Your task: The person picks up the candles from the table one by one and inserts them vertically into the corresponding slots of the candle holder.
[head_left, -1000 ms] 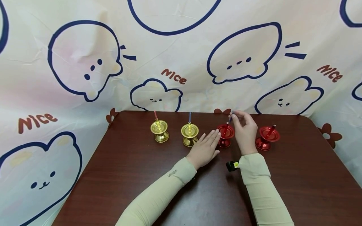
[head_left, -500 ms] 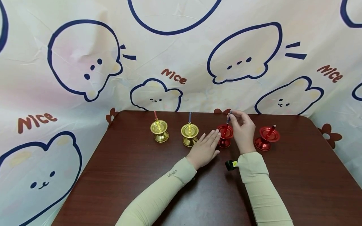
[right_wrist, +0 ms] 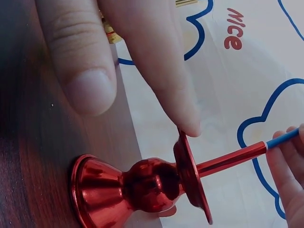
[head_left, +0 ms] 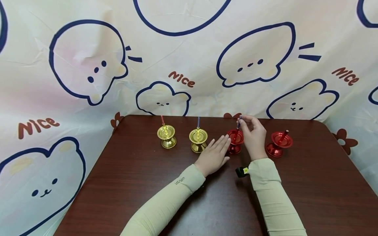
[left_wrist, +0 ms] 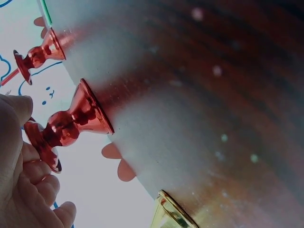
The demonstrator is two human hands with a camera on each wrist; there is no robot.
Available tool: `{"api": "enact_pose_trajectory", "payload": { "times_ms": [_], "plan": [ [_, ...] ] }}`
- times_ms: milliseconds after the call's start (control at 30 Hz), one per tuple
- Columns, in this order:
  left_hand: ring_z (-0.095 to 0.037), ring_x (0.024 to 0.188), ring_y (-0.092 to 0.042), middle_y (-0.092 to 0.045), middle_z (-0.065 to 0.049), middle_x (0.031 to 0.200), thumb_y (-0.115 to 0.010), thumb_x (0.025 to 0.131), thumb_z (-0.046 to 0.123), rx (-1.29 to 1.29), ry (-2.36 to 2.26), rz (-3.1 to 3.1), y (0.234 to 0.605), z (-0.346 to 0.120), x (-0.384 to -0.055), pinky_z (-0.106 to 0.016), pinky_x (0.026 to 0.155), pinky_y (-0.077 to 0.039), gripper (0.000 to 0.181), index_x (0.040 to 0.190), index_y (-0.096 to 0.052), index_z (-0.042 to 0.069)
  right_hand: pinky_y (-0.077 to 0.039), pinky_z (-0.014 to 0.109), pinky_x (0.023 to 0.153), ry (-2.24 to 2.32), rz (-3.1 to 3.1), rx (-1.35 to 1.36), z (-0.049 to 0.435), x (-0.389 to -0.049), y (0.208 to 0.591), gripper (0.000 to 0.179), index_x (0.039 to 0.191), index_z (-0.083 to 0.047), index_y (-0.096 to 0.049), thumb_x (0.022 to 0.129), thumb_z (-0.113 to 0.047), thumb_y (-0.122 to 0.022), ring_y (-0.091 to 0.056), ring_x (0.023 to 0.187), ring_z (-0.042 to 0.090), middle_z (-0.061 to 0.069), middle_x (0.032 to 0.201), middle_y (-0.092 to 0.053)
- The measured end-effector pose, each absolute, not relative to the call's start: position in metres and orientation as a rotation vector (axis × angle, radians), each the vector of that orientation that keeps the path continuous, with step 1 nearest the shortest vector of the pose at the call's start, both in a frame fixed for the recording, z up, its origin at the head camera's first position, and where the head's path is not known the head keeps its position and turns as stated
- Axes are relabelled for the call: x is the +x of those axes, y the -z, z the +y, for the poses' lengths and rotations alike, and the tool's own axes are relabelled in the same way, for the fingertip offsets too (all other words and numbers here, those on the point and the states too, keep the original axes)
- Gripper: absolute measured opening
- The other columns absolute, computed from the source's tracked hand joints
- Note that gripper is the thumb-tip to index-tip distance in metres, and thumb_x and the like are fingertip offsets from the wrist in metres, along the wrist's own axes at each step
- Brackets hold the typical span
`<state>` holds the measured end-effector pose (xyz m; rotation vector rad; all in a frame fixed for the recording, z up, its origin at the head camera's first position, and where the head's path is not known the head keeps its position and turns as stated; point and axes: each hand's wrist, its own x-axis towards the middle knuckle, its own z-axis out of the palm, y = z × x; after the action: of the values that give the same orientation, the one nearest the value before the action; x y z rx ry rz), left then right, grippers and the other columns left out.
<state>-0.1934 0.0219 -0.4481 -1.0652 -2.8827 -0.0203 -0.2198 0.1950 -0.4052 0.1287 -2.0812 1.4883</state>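
Observation:
In the head view, my right hand [head_left: 254, 137] pinches a thin blue stick [right_wrist: 283, 137] between thumb and fingers. The stick's lower end meets the top of the upright tube [right_wrist: 232, 160] on a shiny red candle holder [head_left: 235, 149]; how deep it sits is hidden. My left hand [head_left: 213, 156] stretches out with straight fingers from the near left side. One of its fingertips touches the rim of the holder's dish [right_wrist: 190, 175] in the right wrist view. The left wrist view shows the same red holder [left_wrist: 64, 128] standing on its wide foot.
Another red holder [head_left: 275, 150] with a bare tube stands to the right. Two gold holders stand to the left, one with a red stick [head_left: 162, 120], one with a blue stick [head_left: 198, 122]. The brown table [head_left: 124, 183] meets a printed cloth [head_left: 203, 59] behind.
My right hand has shifted slightly left, bringing the blue stick from beside the tube to in line with its top. Over the last half second both hands hold nearly still.

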Motion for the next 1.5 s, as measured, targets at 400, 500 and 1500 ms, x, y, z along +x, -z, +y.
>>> {"api": "enact_pose_trajectory", "payload": {
  "times_ms": [400, 500, 1500],
  "plan": [
    [-0.017, 0.155, -0.012, -0.015, -0.004, 0.169, -0.045, 0.108, 0.043, -1.067, 0.009, -2.873, 0.4476, 0.0221, -0.193, -0.04, 0.124, -0.019, 0.067, 0.163, -0.022, 0.011, -0.051, 0.011, 0.083, -1.488, -2.073, 0.139, 0.1949, -0.2211, 0.4122, 0.024, 0.12, -0.001, -0.069, 0.1, -0.014, -0.066, -0.069, 0.093, 0.019, 0.011, 0.106, -0.073],
    [-0.017, 0.155, -0.012, -0.016, -0.004, 0.169, -0.046, 0.108, 0.042, -1.067, 0.02, -2.871, 0.448, 0.0219, -0.1934, -0.04, 0.124, -0.019, 0.067, 0.163, -0.023, 0.011, -0.051, 0.011, 0.082, -1.488, -2.058, 0.148, 0.1948, -0.2218, 0.413, 0.024, 0.12, 0.0, -0.069, 0.1, -0.013, -0.066, -0.068, 0.092, 0.019, 0.013, 0.106, -0.073],
    [-0.018, 0.155, -0.013, -0.017, -0.006, 0.169, -0.045, 0.109, 0.041, -1.072, 0.014, -2.863, 0.4456, 0.0207, -0.1914, -0.04, 0.123, -0.022, 0.066, 0.163, -0.022, 0.01, -0.049, 0.01, 0.08, -1.36, -2.158, 0.165, 0.202, -0.2201, 0.4058, 0.024, 0.119, -0.001, -0.07, 0.1, -0.016, -0.066, -0.061, 0.09, 0.002, 0.012, 0.108, -0.07]
  ]
}}
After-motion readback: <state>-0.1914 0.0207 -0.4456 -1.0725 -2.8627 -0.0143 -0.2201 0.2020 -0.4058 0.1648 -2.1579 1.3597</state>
